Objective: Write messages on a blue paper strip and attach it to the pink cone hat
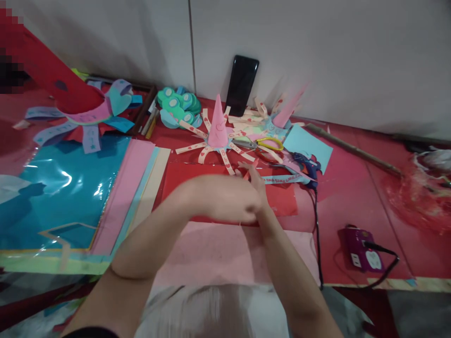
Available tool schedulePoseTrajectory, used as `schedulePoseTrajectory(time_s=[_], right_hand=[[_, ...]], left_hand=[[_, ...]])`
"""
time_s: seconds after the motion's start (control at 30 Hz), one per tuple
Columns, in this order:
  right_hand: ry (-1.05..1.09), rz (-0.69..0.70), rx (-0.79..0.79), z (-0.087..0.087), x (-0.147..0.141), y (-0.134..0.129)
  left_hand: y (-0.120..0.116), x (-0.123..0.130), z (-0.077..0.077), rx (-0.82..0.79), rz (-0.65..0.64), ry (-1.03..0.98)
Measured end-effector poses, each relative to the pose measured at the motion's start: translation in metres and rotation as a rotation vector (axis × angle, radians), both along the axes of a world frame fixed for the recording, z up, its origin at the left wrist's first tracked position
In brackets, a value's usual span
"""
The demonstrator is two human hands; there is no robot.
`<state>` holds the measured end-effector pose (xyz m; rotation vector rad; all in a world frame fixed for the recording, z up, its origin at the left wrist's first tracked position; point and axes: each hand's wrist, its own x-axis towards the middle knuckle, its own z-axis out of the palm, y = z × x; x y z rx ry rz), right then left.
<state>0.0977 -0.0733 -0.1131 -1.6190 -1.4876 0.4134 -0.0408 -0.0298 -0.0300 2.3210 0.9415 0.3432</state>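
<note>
My left hand [234, 199] is smeared by motion and crosses over to my right forearm, by the wrist. Its fingers are hidden or blurred. Beyond it, my right hand [256, 177] reaches over a red sheet [207, 170], fingers stretched and apart; a small red patch shows between them, too blurred to name. Just past the fingers stands a pink paper cone [218, 129] with cream paper strips fanned around its base. A light-blue paper strip [287, 180] with red writing lies right of that hand. Nearest my body is a pale pink sheet [214, 258].
Scissors [269, 143], a blue glue gun [308, 164] and a phone [242, 84] stand or lie behind. A purple power box [362, 249] with a cord sits right, below a stick [352, 148]. Paper stacks [81, 188] and a person's red sleeve [56, 70] are left.
</note>
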Motion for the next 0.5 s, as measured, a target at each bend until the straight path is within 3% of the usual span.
schedulePoseTrajectory(time_s=[0.1, 0.17, 0.23, 0.37, 0.5], right_hand=[[0.013, 0.024, 0.004, 0.0, 0.001, 0.001], [0.045, -0.014, 0.037, 0.001, 0.0, 0.001], [0.093, -0.1, 0.11, 0.005, -0.002, 0.0], [0.197, -0.171, 0.232, 0.02, -0.011, -0.004], [0.429, -0.186, 0.094, 0.031, -0.022, -0.004]], left_hand=[[0.03, -0.015, 0.001, -0.09, -0.077, 0.075], [0.041, -0.024, -0.009, -0.071, 0.087, 0.09], [0.045, -0.031, -0.024, -0.071, 0.161, 0.064], [0.049, -0.039, -0.048, -0.122, 0.079, 0.049], [0.053, -0.043, -0.056, -0.144, 0.019, 0.034]])
